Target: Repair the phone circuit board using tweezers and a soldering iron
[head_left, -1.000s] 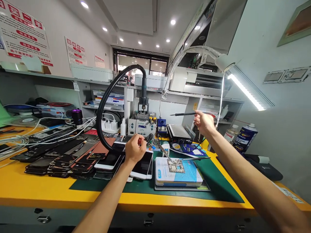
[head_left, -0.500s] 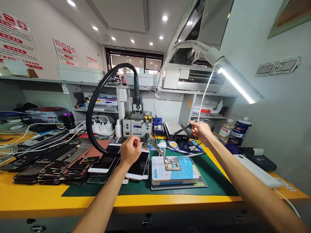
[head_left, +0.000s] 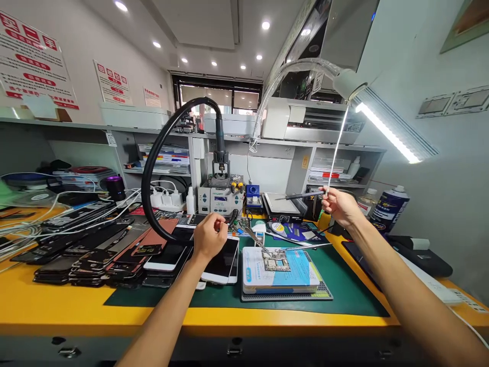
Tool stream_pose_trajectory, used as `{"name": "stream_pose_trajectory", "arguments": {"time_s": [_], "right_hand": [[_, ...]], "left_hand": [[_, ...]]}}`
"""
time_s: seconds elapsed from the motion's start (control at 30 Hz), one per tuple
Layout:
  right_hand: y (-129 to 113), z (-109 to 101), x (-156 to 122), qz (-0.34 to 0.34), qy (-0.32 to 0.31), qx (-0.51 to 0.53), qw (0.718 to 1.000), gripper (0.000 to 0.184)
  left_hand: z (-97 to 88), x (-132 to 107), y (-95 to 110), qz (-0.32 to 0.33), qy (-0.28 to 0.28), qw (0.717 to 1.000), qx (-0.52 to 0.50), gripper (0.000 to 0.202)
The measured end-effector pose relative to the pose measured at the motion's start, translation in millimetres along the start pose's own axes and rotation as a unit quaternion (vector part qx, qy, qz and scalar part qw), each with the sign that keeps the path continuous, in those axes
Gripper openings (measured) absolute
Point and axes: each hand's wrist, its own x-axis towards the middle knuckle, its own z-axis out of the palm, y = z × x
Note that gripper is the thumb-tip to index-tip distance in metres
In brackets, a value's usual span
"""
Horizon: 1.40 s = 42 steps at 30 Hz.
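Observation:
My right hand (head_left: 342, 206) is raised on the right, closed around a dark soldering iron (head_left: 303, 195) whose thin tip points left. Its fingers also meet a thin white cord (head_left: 337, 148) hanging from the lit lamp (head_left: 393, 125). My left hand (head_left: 209, 238) is closed beside the black hose (head_left: 153, 158); whatever its fingers grip is hidden. Right of it, a metal strip like a tweezer arm (head_left: 255, 238) leans toward a phone circuit board (head_left: 275, 260). That board lies on a blue-and-white box (head_left: 305, 278), with a silver rod (head_left: 309, 246) behind it.
White phones (head_left: 217, 279) and stacked phone screens (head_left: 89, 262) lie to the left. Behind stand a hot-air station (head_left: 217, 200) and a flat black-edged device (head_left: 282, 205). A blue spray can (head_left: 391, 206) is at right. The green mat (head_left: 351, 285) covers the front table.
My right hand has shifted right in the view, and the soldering iron has swung from slanting down to nearly level. The view has turned slightly left. My left hand keeps about the same place.

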Motion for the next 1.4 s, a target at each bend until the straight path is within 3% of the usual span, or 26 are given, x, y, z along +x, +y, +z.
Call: {"name": "stream_pose_trajectory", "arguments": {"time_s": [0.2,0.33,0.53,0.7,0.9,1.17,1.3,1.4], "right_hand": [[15,4,-3,0.033,-0.017,0.017,0.999,0.018],[14,9,-6,0.006,-0.012,0.046,0.999,0.019],[19,28,-23,0.063,-0.079,0.029,0.994,0.017],[16,40,-29,0.037,-0.076,0.059,0.995,0.022],[18,49,-39,0.077,-0.116,0.052,0.989,0.018],[22,44,-55,0.036,-0.126,0.037,0.991,0.048],[24,39,-57,0.006,-0.113,0.040,0.993,0.052],[27,38,-58,0.024,-0.138,0.019,0.990,0.047]], "left_hand": [[0.0,-1,0,0.010,-0.010,1.000,0.000,0.025],[0.5,-2,-1,0.007,-0.011,1.000,0.004,0.025],[0.1,-2,-1,0.005,-0.018,1.000,0.009,0.025],[-1.2,-2,-2,0.004,-0.022,1.000,0.015,0.025],[-2.3,-3,-1,0.015,-0.024,0.999,0.019,0.026],[-5.8,-2,6,0.029,-0.025,0.999,0.018,0.028],[-6.8,-1,10,0.029,-0.030,0.999,0.015,0.030],[-7.3,-1,12,0.028,-0.033,0.999,0.013,0.032]]}}
